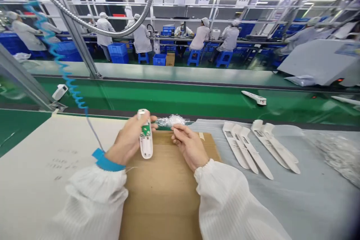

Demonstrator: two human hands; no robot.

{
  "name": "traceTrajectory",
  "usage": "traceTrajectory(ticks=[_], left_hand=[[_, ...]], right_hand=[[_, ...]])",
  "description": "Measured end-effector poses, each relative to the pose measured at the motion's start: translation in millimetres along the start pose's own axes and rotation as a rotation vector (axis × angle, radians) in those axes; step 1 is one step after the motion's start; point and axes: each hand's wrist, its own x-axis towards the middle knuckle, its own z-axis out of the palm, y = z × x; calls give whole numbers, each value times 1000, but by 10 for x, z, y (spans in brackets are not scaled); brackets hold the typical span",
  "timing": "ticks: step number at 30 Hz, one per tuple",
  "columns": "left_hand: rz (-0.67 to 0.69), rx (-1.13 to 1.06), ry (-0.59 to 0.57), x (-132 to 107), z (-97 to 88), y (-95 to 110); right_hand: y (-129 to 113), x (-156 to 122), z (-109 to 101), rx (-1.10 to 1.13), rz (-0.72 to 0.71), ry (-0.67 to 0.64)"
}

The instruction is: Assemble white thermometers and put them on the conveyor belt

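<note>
Gripping a white open casing (146,147) just left of centre in the head view, the left hand (129,135) is closing its fingers and thumb around the upper part, with a green circuit board (146,130) showing inside. The casing is standing nearly upright above a brown cardboard sheet (160,198). At the centre, the right hand (191,146) is pressing its thumb and fingertips together; whether they are pinching anything small, I cannot tell. Just beyond those fingertips, a clump of clear plastic (177,120) is lying. Right of centre, white shells (234,145) are resting in two groups on a pale grey sheet (281,206). A blue wristband (109,163) is circling the left wrist, and a coiled blue cord (67,75) is hanging at upper left. Farther back, a white handset (254,98) is lying on a green belt (174,95); across the top, co-workers in white (141,37) are sitting or standing.
</note>
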Motion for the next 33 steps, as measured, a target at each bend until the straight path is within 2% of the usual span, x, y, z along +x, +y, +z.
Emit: traceTrajectory(ticks=[2, 4, 8, 10, 12, 14, 16, 18, 19, 21, 23, 25, 29, 31, 33], left_hand=[[-97, 125, -149, -48, 7, -153], [-104, 225, -283, -90, 24, -251], [10, 482, -452, -157, 24, -294], [90, 610, -518, -170, -1, -287], [115, 669, -555, -162, -28, -288], [78, 650, -533, -127, -49, -301], [67, 584, -407, -69, -67, -318], [71, 475, -214, -2, -90, -324], [65, 417, -134, 28, -103, -320], [26, 326, -36, 67, -126, -298], [-6, 274, -11, 69, -133, -261], [-15, 228, -7, 39, -118, -216], [-3, 151, -16, -36, -84, -137], [-13, 175, -20, -44, -91, -127], [-44, 203, -20, -36, -105, -143]], right_hand=[[-16, -14, -16, -164, -89, 5], [-42, -41, -20, -365, -209, -6], [-89, -89, -22, -764, -493, -57], [-100, -88, -33, -975, -611, -45], [-101, -86, -38, -1176, -708, 13], [-93, -107, -23, -1333, -784, 40], [-80, -154, 11, -1392, -804, -59], [-73, -190, 39, -1322, -767, -194], [-76, -183, 40, -1247, -731, -215], [-99, -87, 8, -1100, -643, -110], [-134, 121, -59, -1053, -561, 52], [-163, 378, -127, -1169, -499, 137], [-185, 715, -213, -1431, -457, 151], [-234, 735, -288, -1497, -503, 136], [-368, 664, -462, -1555, -545, 144]])
